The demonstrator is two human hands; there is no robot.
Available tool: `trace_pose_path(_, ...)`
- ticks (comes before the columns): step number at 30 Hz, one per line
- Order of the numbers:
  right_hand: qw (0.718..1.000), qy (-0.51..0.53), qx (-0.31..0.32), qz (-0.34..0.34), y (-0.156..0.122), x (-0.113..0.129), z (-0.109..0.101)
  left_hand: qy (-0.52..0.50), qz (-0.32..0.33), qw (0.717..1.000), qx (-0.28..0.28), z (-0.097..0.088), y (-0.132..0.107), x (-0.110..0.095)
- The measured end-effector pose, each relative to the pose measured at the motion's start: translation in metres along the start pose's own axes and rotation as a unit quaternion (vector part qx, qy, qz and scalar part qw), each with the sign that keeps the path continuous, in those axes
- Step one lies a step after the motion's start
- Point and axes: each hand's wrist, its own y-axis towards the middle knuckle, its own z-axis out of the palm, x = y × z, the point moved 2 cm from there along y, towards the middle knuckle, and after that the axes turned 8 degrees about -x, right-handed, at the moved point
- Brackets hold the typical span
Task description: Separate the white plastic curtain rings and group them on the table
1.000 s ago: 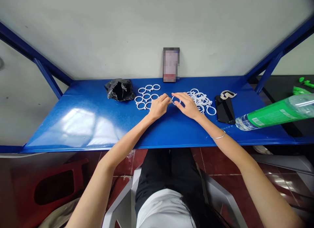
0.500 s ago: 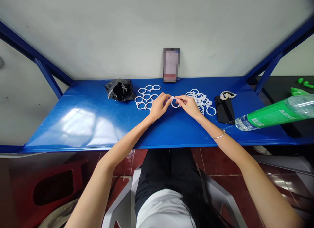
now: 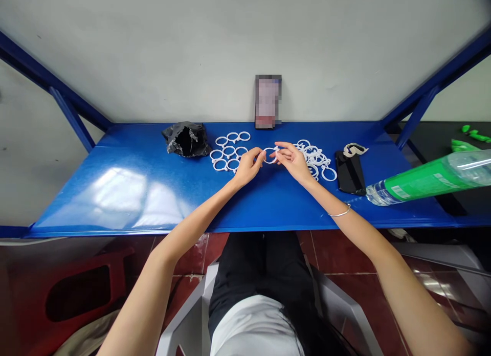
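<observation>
Between my two hands is a white curtain ring [image 3: 270, 162], a thin hoop with a small eyelet. My left hand [image 3: 249, 167] pinches its left side between thumb and fingers. On the eyelet side, my right hand [image 3: 293, 161] grips it with thumb and fingertips, the index finger stretched out above. Left of my hands, several white rings [image 3: 229, 152] lie in rows, some partly covered by my left hand. A loose heap of white rings [image 3: 315, 155] lies just right of my right hand.
On the blue table [image 3: 184, 197] a crumpled black plastic bag [image 3: 186, 139] sits at left. A phone [image 3: 267, 102] with a blurred screen leans on the wall. At right are a black phone [image 3: 350, 173], a whitish curved item [image 3: 355, 150] and a green-labelled bottle [image 3: 425, 178].
The ring has turned, so its eyelet has gone from the top to the right side by my right fingers. My right index finger has lifted and straightened.
</observation>
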Motion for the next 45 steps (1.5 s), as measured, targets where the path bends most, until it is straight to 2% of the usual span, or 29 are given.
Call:
trace_pose_path(12,0.998,-0.023,-0.008,-0.064,-0.002,0.009,0.001,-0.011,-0.034,0.999,0.001,-0.005,0.001,-0.001)
trace_pose_path(18,0.995,-0.047,-0.031,-0.087,-0.004,0.012,0.002,0.041,0.006,0.999,0.014,-0.005,-0.002,-0.008)
trace_pose_path(24,0.993,-0.062,-0.029,-0.101,-0.007,0.014,0.004,0.108,0.051,0.992,0.036,-0.002,-0.005,-0.004)
trace_pose_path(32,0.988,-0.088,-0.023,-0.124,-0.007,0.016,0.004,0.130,0.057,0.990,0.024,-0.003,-0.005,-0.004)
trace_pose_path(40,0.980,-0.105,-0.024,-0.166,-0.009,0.021,0.004,0.132,0.066,0.988,0.038,-0.003,-0.005,-0.003)
trace_pose_path(45,0.978,-0.118,-0.037,-0.170,-0.009,0.021,0.004,0.136,0.068,0.988,0.042,-0.003,-0.006,-0.005)
